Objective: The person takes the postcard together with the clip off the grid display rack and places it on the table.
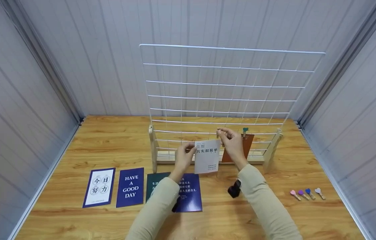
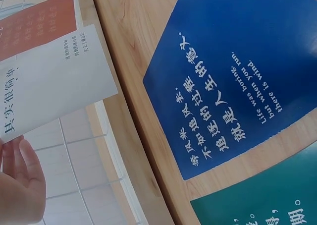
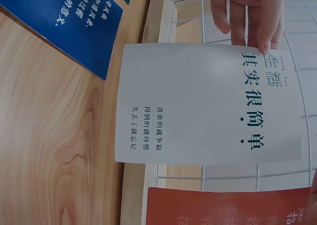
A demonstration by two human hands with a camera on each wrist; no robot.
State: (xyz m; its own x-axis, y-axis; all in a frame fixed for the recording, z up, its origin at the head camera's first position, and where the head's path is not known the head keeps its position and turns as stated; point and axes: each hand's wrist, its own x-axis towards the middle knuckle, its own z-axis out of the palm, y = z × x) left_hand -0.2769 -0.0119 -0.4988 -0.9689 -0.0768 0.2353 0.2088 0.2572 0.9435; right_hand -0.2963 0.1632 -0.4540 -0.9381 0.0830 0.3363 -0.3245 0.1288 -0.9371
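Observation:
A white card with dark Chinese print hangs in front of the white wire grid. My left hand pinches its upper left edge; its fingers show behind the card. My right hand pinches what looks like a small wooden clip at the card's top right corner, on a low grid wire. The right wrist view shows the card flat against the grid, with the left hand's fingers on its top. Beside it hangs an orange-brown card under a teal heart clip.
The grid stands in wooden feet on a wooden table. In front lie a white-and-blue card, a blue "HAVE A GOOD DAY" card, a green card and a blue card. Several heart clips lie at the right.

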